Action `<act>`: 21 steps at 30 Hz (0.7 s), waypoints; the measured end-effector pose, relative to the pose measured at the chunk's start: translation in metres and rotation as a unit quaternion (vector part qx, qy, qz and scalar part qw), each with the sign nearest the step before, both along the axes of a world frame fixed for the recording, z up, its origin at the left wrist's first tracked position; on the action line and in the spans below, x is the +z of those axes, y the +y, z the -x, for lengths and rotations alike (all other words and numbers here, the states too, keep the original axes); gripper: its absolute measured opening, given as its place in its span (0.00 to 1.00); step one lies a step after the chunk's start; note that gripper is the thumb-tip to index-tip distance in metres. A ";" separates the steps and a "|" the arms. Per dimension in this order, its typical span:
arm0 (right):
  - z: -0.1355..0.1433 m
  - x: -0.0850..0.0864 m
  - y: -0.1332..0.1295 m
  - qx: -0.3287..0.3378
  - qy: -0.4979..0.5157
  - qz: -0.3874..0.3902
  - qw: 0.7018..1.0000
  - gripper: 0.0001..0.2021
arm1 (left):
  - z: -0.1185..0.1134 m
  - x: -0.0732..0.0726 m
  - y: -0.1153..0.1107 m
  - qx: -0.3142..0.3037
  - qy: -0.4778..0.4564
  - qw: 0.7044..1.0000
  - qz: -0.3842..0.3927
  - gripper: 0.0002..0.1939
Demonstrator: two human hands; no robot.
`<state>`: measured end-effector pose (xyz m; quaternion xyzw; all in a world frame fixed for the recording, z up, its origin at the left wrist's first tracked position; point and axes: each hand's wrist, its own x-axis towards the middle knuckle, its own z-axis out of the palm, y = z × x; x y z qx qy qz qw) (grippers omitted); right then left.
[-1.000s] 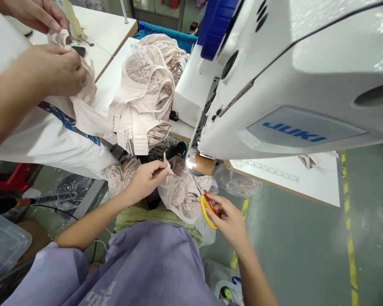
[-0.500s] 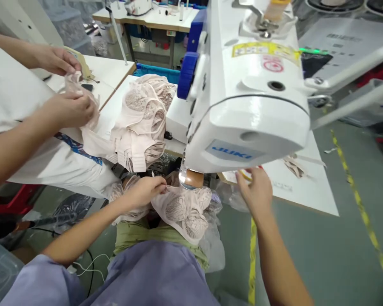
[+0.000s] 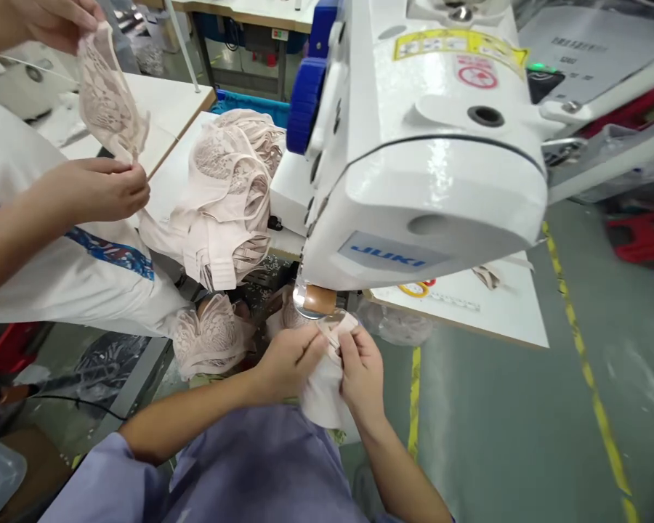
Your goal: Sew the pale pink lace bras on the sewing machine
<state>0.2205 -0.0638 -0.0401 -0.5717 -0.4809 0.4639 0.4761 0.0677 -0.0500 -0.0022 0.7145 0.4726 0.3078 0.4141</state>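
Note:
Just below the head of a white JUKI sewing machine (image 3: 436, 211), both my hands hold a pale pink lace-trimmed bra (image 3: 323, 396). My left hand (image 3: 290, 361) pinches its edge from the left. Close beside it, my right hand (image 3: 363, 370) is closed on the same fabric, thumb against fingers. Part of the bra is hidden behind my hands. Another lace bra (image 3: 210, 335) hangs left of my left hand, by my lap. Scissors with yellow and red handles (image 3: 414, 288) lie on the white table to the right, partly covered by the machine head.
A pile of pale bras (image 3: 229, 181) lies on the table left of the machine. At the far left, a co-worker's hand (image 3: 95, 189) holds up a lace bra (image 3: 106, 94). A beige scrap (image 3: 486, 276) lies on the right tabletop (image 3: 515, 312).
My right hand has left the scissors area and moved left onto the bra. My left hand has shifted right and lower, bringing the hands together. The co-worker has raised a bra.

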 end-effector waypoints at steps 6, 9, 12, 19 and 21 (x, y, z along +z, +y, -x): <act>-0.008 0.020 0.054 -0.014 0.020 -0.012 1.000 0.10 | 0.010 -0.005 0.009 0.087 0.019 0.994 -0.065 0.13; -0.016 0.015 0.079 0.018 -0.043 -0.026 0.999 0.09 | 0.017 -0.007 0.019 0.052 0.084 0.975 -0.200 0.11; -0.021 0.014 0.096 0.039 -0.122 -0.059 0.990 0.06 | 0.019 -0.006 0.028 0.048 0.131 0.957 -0.253 0.13; -0.020 0.013 0.120 0.098 -0.175 -0.111 0.973 0.11 | 0.022 -0.001 0.039 0.064 0.216 0.935 -0.273 0.14; -0.019 0.012 0.122 0.090 -0.177 -0.118 0.973 0.15 | 0.023 -0.001 0.040 0.063 0.227 0.933 -0.272 0.15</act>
